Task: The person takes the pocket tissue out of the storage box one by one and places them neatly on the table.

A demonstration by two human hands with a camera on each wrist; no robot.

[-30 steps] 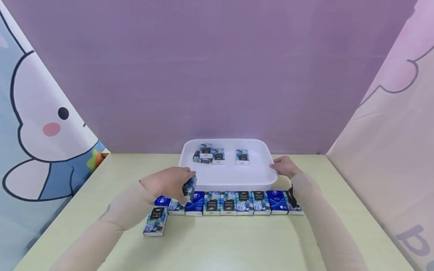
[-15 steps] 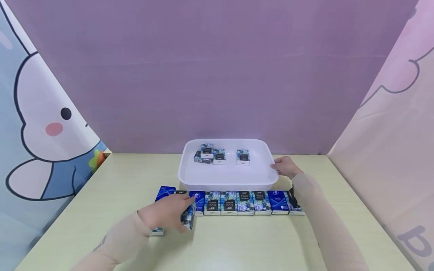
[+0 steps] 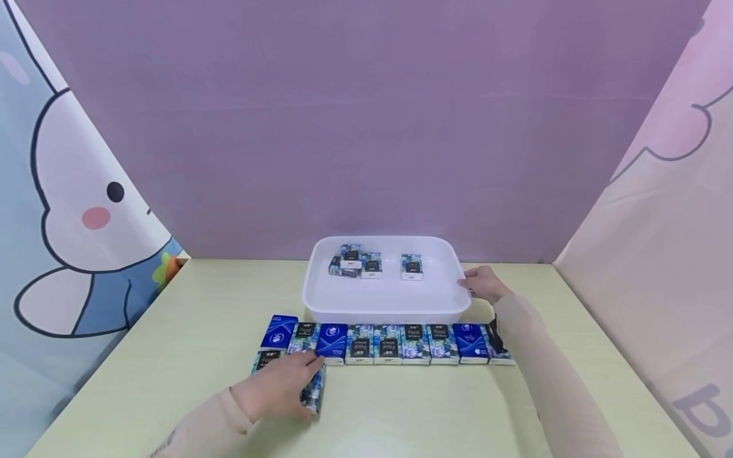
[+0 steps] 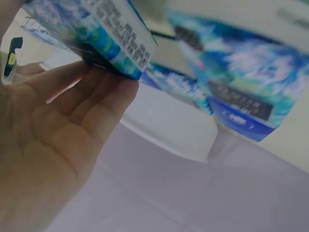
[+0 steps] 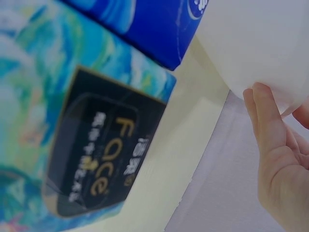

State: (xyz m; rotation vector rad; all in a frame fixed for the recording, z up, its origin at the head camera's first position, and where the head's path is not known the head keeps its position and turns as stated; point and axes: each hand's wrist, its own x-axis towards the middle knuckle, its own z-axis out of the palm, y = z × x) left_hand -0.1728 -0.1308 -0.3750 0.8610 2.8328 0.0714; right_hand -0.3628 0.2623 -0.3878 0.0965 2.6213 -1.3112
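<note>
My left hand (image 3: 280,385) grips a floral blue tissue pack (image 3: 313,393) by its sides, low over the table in front of the row. The left wrist view shows fingers round this pack (image 4: 108,38). Just left of it lies another floral pack (image 3: 266,360), partly hidden by the hand. At the white tray's (image 3: 389,304) right end, my right hand (image 3: 485,284) holds the rim between thumb and fingers, as the right wrist view also shows. Inside the tray are several floral packs (image 3: 411,267), some piled at the left.
A side-by-side row of floral and plain blue tissue packs (image 3: 388,345) runs along the tray's near side. At its left end a blue pack (image 3: 279,331) lies slightly askew. A purple wall (image 3: 366,127) stands behind the table (image 3: 435,413).
My left hand has carried its tissue pack from the tray's near left corner across the row toward the table's front, lowering it beside the front pack. The right hand stays on the tray rim.
</note>
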